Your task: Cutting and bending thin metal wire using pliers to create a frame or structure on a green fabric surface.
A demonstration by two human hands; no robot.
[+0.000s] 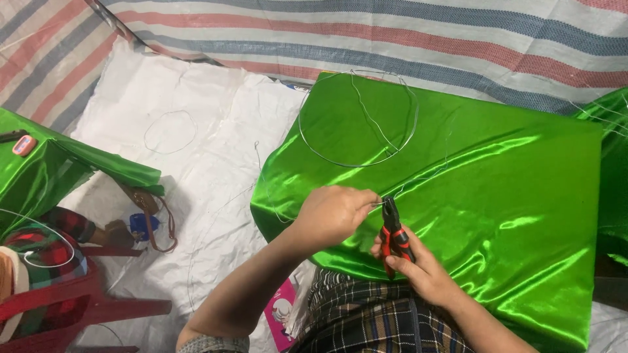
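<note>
Pink printed card or packet [280, 314] peeks out at the bottom centre of the frame, beside the person's plaid lap; its picture is too small to make out. A small orange rectangular object [24, 145] lies on green cloth at the far left edge.

Shiny green satin fabric [471, 189] covers the right half of the frame, smooth and glossy with bright folds. Thin silvery wire [358, 160] forms a round hoop on the fabric at upper centre, with loose strands trailing down toward the hands. A white woven sheet [196, 137] lies under everything, and striped red, blue and white tarpaulin [392, 39] runs across the top. At lower left stand a red plastic chair [78, 307] and a brown strap bag [154, 216].

The left hand [333, 212], at centre, pinches a strand of the wire between closed fingertips. The right hand [418, 265] wraps closed around the red-and-black handles of pliers [392, 229], whose dark nose meets the wire just beside the left fingertips.
</note>
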